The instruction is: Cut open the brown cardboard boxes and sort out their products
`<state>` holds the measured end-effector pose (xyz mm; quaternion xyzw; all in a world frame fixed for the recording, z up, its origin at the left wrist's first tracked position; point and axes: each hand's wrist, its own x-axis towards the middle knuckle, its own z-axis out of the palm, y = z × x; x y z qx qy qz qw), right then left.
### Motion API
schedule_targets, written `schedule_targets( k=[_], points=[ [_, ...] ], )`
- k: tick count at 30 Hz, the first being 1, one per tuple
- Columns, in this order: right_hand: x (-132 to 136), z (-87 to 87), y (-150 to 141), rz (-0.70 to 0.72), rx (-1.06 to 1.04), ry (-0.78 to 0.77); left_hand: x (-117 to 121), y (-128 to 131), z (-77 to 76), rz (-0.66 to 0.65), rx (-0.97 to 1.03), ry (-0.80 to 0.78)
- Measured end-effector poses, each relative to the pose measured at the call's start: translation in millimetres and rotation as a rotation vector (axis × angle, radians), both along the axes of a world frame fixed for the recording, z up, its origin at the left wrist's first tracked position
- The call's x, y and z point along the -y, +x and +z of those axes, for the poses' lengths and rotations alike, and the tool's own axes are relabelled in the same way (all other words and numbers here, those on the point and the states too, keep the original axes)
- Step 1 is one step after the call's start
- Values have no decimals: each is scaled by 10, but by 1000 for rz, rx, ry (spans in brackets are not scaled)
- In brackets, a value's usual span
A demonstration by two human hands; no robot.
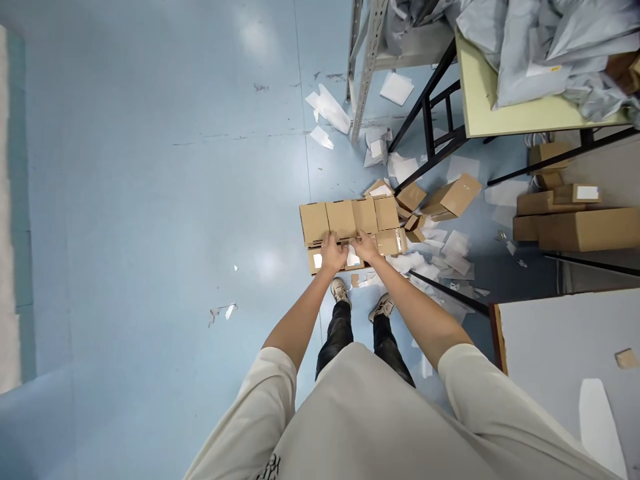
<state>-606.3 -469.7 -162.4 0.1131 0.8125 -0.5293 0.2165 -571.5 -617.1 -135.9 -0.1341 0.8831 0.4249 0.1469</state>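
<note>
In front of my feet, several brown cardboard boxes stand side by side in two rows. Both of my hands are at the near row, with a cardboard box bearing a white label between them. My left hand has its fingers curled at this box's left side. On the other side my right hand grips near the top right edge, fingers bent. The fingertips are small and partly hidden. Another labelled box sits just left of my left hand.
Loose cardboard boxes and scattered white paper lie to the right. A metal shelf and a yellow-topped table with grey bags stand at the upper right. A white tabletop is at the lower right.
</note>
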Motion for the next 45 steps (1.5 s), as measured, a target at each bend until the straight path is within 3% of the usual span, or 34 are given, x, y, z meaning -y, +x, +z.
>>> schedule_targets(
  k=[11,15,19,22,26,29,33,36,39,45],
  points=[
    [68,-82,90,-332,-21,-39,44,4,-54,242,16,220],
    [-72,120,175,-408,-39,-42,-65,80,145,206,-53,221],
    [-418,526,311,-516,-39,-74,-413,193,524,134,-115,236],
    [-893,897,472,-581,-89,-65,-873,258,845,30,-188,263],
    [-1802,1357,888,-667,-184,-35,-1764,401,1241,-165,-226,309],
    [-2572,1615,1395,-759,-253,16,-2563,658,1474,-289,-239,400],
    [-3505,1828,2228,-896,-271,141,-3602,1207,1668,-451,-210,449],
    [-4057,1879,2846,-1015,-248,236,-4253,1672,1695,-575,-176,459],
    [-4475,1834,3387,-1103,-210,269,-4750,2091,1620,-672,-143,475],
    [-4928,1563,4115,-1198,-112,220,-5277,2628,1359,-833,-108,424]
  ],
)
